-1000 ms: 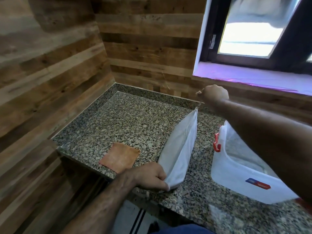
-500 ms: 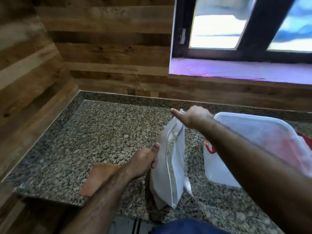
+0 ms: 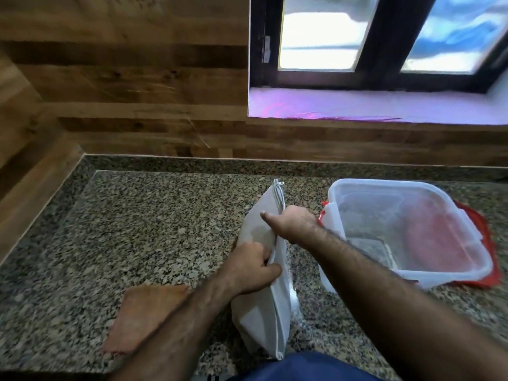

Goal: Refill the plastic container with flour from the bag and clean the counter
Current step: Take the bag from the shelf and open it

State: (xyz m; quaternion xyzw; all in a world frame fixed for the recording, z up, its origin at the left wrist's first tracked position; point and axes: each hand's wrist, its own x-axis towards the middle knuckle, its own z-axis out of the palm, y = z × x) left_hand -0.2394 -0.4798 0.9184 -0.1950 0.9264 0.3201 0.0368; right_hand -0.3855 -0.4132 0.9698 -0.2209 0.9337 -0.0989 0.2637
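speckled granite counter [image 3: 154, 229] fills the lower frame, and the clear square plastic container [image 3: 406, 232] sits open at right of centre, on top of its red lid [image 3: 478, 237]. looks like we're at the bag-opening step, nothing poured yet. the white zip-top flour bag [image 3: 261, 320] stands at centre bottom, just left of the container. left hand [image 3: 247, 268] pinches the near part of the bag's top edge, right hand [image 3: 291, 224] is curled on it further up. next move probably needs the mouth spread, then a tilt over the container. orange cloth [image 3: 145, 317] lies lower left, for wiping.
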